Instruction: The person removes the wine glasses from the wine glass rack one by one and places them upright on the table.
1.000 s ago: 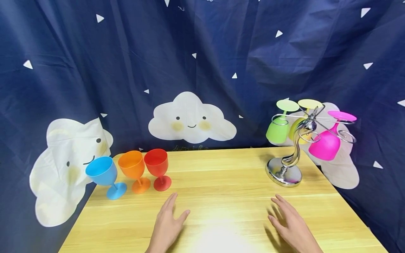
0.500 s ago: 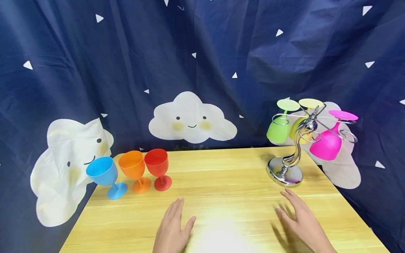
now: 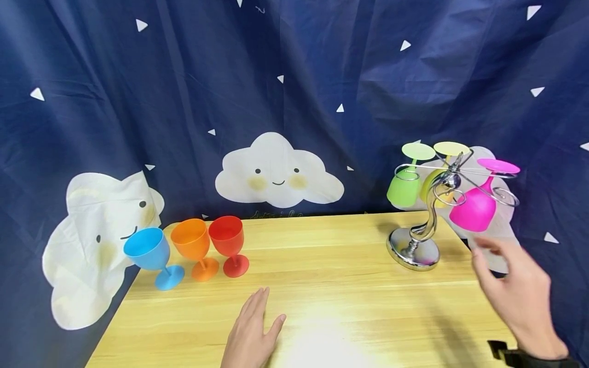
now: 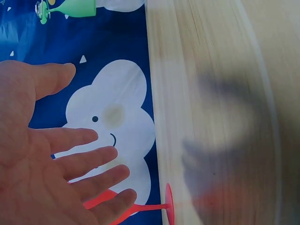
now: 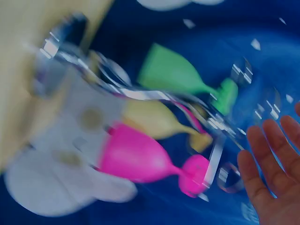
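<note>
My right hand [image 3: 517, 286] is raised over the table's right side, just below the pink goblet [image 3: 474, 209]; its fingers hold nothing. That goblet hangs upside down from a chrome rack [image 3: 430, 212], along with a green goblet [image 3: 402, 190] and a yellow goblet [image 3: 429, 186]. Blurred in the right wrist view, the pink goblet [image 5: 133, 154] lies left of the extended fingers [image 5: 267, 154]. Over the table's front middle, my left hand [image 3: 250, 329] has straight fingers and a spread thumb, with nothing in it. A red goblet [image 3: 227, 237] stands upright beyond it.
Left of the red goblet stand an orange goblet [image 3: 192, 240] and a blue goblet [image 3: 149, 250], both upright. The wooden table [image 3: 313, 250] meets a dark blue curtain [image 3: 294, 66] printed with clouds. A dark band [image 3: 534, 358] circles the right wrist.
My right hand has moved right and up from above the table toward the pink goblet. The left hand shifted slightly right at first, then stayed. The goblets and rack have not moved.
</note>
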`<state>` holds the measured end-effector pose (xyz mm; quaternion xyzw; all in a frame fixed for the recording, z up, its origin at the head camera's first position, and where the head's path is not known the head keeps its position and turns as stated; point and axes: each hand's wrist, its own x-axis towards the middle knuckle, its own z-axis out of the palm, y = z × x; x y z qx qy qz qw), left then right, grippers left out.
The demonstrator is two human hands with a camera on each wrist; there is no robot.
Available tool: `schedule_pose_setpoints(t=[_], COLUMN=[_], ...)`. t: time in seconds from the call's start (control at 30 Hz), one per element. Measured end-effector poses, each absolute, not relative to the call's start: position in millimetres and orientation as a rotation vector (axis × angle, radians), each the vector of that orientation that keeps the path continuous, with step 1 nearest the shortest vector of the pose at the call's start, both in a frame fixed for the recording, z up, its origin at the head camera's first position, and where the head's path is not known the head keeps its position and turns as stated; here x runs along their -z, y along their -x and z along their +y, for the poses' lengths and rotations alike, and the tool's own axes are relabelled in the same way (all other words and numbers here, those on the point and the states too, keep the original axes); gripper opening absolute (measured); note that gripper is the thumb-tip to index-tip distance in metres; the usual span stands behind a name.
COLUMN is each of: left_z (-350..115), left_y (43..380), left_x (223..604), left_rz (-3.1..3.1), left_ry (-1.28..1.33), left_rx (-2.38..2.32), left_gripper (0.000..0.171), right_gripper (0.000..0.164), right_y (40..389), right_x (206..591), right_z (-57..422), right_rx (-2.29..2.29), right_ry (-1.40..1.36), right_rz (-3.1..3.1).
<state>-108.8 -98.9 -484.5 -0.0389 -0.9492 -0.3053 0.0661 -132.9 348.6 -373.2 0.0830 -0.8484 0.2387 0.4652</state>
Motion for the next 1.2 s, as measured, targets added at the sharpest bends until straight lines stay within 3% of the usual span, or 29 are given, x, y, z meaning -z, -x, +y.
schedule_pose_setpoints(t=[0.17, 0.3, 0.43, 0.8, 1.2], left_z=[-97.4, -97.2, -96.1, -96.2, -96.5], left_y=[109.1, 109.8, 109.8, 105.9, 105.4], left_x=[484.2, 485.7, 489.0, 489.7, 492.4], left_rz=[-2.873, -2.873, -2.871, -2.839, -2.833], left_ry=[0.101, 0.081, 0.070, 0.084, 0.074], left_rx=[0.955, 0.974, 0.992, 1.016, 1.075], left_gripper=[0.071, 0.071, 0.071, 0.068, 0.067], right_gripper=[0.032, 0.027, 0.032, 0.043, 0.040], right_y=[147.4, 172.7, 200.9, 262.6, 284.5], right_x=[327.8, 299.7, 280.2, 249.8, 248.7], right_z=[365.7, 381.9, 407.1, 470.6, 483.4], right_rx=[-0.615, -0.696, -0.647, -0.293, -0.151], right_ry=[-0.180, -0.112, 0.022, 0.010, -0.143], right_rz=[-1.920, -1.873, -2.004, -2.669, -2.885])
